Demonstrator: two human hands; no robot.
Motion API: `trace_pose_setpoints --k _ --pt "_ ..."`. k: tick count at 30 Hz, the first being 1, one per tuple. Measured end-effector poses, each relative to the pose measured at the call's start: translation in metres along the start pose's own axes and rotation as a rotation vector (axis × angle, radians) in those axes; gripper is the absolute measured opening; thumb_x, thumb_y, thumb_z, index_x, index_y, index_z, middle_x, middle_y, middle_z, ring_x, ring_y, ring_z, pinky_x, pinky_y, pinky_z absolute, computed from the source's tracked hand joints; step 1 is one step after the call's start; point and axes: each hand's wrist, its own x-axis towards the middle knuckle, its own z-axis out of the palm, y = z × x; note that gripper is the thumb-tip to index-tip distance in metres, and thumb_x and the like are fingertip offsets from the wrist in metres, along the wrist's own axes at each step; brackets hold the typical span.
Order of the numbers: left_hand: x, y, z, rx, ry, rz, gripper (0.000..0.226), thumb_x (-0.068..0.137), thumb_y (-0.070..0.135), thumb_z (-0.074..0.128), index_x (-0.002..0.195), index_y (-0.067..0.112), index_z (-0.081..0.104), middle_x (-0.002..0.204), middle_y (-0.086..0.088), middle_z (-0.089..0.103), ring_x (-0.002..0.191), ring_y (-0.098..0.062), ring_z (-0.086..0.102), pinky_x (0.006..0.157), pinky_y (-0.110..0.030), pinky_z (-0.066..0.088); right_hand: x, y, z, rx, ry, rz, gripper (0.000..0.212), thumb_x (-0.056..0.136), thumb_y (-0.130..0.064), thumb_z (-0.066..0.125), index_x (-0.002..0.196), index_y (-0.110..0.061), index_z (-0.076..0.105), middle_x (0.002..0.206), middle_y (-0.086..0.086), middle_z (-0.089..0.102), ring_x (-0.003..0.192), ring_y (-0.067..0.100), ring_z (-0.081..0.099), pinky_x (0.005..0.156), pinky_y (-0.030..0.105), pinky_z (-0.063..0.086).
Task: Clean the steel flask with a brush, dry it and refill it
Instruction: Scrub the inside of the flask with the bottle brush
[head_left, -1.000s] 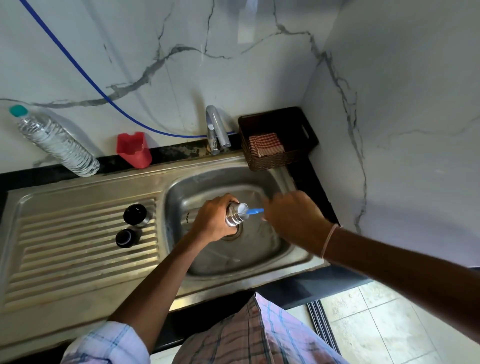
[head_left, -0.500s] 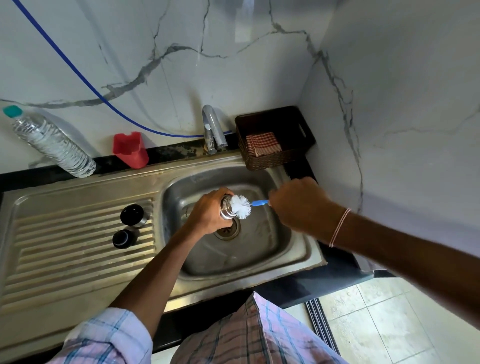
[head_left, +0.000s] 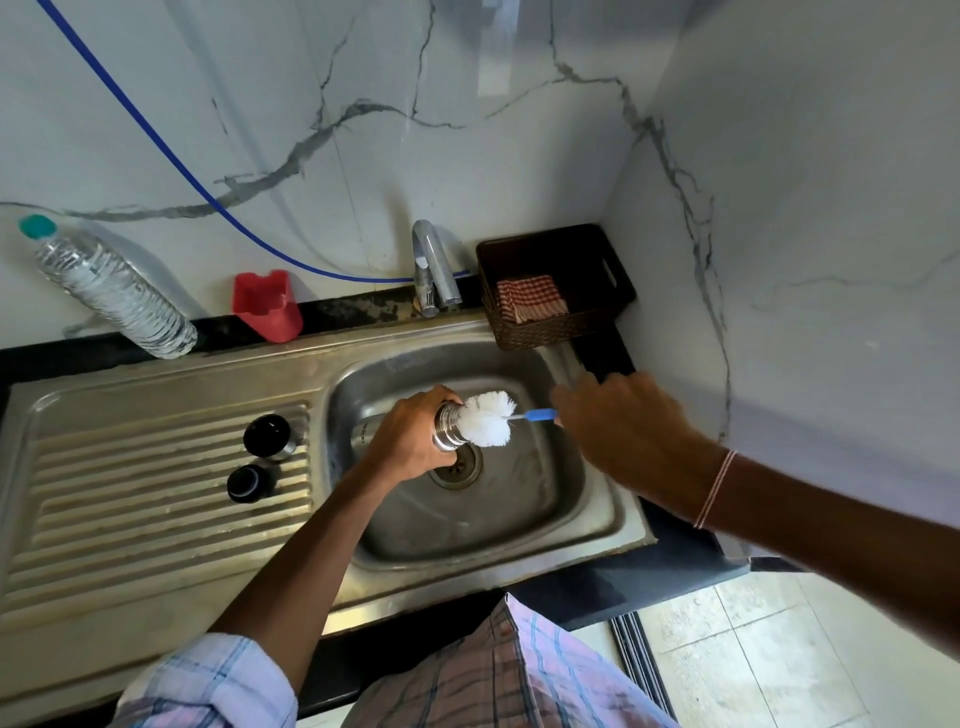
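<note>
Left hand (head_left: 410, 447) clasping steel flask (head_left: 449, 427) over sink (head_left: 597, 519); right hand (head_left: 623, 431) seemingly gripping brush (head_left: 488, 418).

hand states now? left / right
Left hand: closed around the steel flask, held over the sink.
Right hand: closed on the brush handle, bristles at the flask's mouth.

A: Taking the sink basin (head_left: 519, 525) as the landmark, what blocks the way in?

B: The tap (head_left: 434, 270) stands at its far rim. The brown basket (head_left: 556, 325) overhangs the far right corner. Over the basin, the left hand (head_left: 413, 441) holds the steel flask (head_left: 449, 427) and the brush (head_left: 491, 418) crosses from the right hand (head_left: 623, 431).

A: And free room?

B: The basin's near half lies open. Left of the basin, two black caps (head_left: 267, 435) sit on the drainboard (head_left: 130, 493); its near ribs are bare.
</note>
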Motion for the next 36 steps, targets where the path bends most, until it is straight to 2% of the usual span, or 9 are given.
trace_pose_setpoints --k 4,11,15,18,20,23,28,33,36 --pt "0.003 -0.003 -0.001 -0.004 -0.005 -0.002 0.072 0.052 0.025 0.097 0.116 0.026 0.062 0.105 0.003 0.074 0.09 -0.018 0.07 0.073 -0.035 0.058 -0.006 -0.009 0.003 -0.085 0.126 -0.128 0.005 0.091 -0.021 0.065 0.092 -0.016 0.065 0.067 0.001 0.06 0.05 0.022 0.058 0.047 0.031 0.032" --pt "0.002 -0.008 -0.007 0.05 -0.019 0.032 0.07 0.055 0.028 0.098 0.115 0.024 0.063 0.104 0.002 0.074 0.088 -0.018 0.07 0.072 -0.032 0.056 -0.003 0.024 -0.027 0.487 -0.374 0.026 0.026 0.106 -0.023 0.041 0.106 -0.01 0.064 0.071 -0.001 0.048 0.066 0.019 0.053 0.064 0.032 0.047" --pt "0.003 -0.01 -0.008 0.045 0.011 -0.007 0.074 0.055 0.026 0.099 0.119 0.022 0.062 0.106 0.001 0.074 0.088 -0.019 0.07 0.072 -0.027 0.054 -0.015 0.009 -0.019 -0.022 -0.02 0.045 0.012 0.095 -0.02 0.06 0.087 -0.012 0.059 0.063 0.001 0.051 0.057 0.023 0.053 0.054 0.036 0.044" --pt "0.0 -0.014 -0.01 0.01 0.026 -0.034 0.075 0.055 0.026 0.1 0.119 0.02 0.062 0.106 0.001 0.074 0.086 -0.017 0.069 0.072 -0.028 0.056 -0.023 0.003 -0.012 -0.085 0.127 -0.049 0.009 0.093 -0.018 0.058 0.094 -0.01 0.061 0.063 0.005 0.054 0.048 0.022 0.047 0.048 0.032 0.039" --pt "-0.002 -0.013 -0.009 0.033 0.011 -0.002 0.072 0.054 0.027 0.1 0.116 0.019 0.063 0.104 -0.001 0.075 0.085 -0.017 0.069 0.072 -0.03 0.058 -0.024 0.003 -0.011 -0.013 0.036 -0.082 0.016 0.098 -0.025 0.055 0.106 -0.014 0.062 0.063 -0.001 0.048 0.047 0.016 0.042 0.047 0.03 0.033" --pt "-0.005 -0.006 -0.004 0.049 -0.037 0.012 0.072 0.053 0.027 0.099 0.115 0.02 0.062 0.104 -0.001 0.074 0.085 -0.017 0.069 0.071 -0.026 0.054 -0.015 0.002 -0.01 0.242 -0.193 0.004 0.024 0.104 -0.027 0.04 0.103 -0.016 0.061 0.069 -0.004 0.048 0.057 0.013 0.05 0.059 0.035 0.049" --pt "-0.016 0.002 0.005 0.032 -0.04 0.03 0.065 0.052 0.024 0.093 0.11 0.021 0.064 0.096 -0.001 0.075 0.08 -0.024 0.07 0.067 -0.031 0.054 0.014 0.013 -0.012 0.666 -0.59 0.135 0.025 0.101 -0.023 0.051 0.1 -0.005 0.068 0.074 0.003 0.06 0.059 0.015 0.053 0.064 0.031 0.05" --pt "-0.02 -0.001 0.001 0.029 -0.047 -0.032 0.066 0.054 0.026 0.092 0.113 0.023 0.062 0.101 0.001 0.075 0.084 -0.022 0.069 0.069 -0.033 0.055 -0.015 0.002 0.008 -0.024 -0.012 -0.085 0.011 0.094 -0.022 0.059 0.102 -0.015 0.06 0.075 0.004 0.06 0.058 0.023 0.056 0.056 0.035 0.046" --pt "-0.016 -0.002 -0.001 0.008 -0.039 -0.039 0.068 0.053 0.025 0.093 0.113 0.022 0.061 0.102 0.001 0.075 0.085 -0.022 0.069 0.069 -0.029 0.052 -0.026 -0.002 0.004 -0.073 0.132 -0.161 0.01 0.09 -0.02 0.067 0.096 -0.013 0.065 0.069 0.005 0.06 0.046 0.02 0.053 0.044 0.029 0.035"
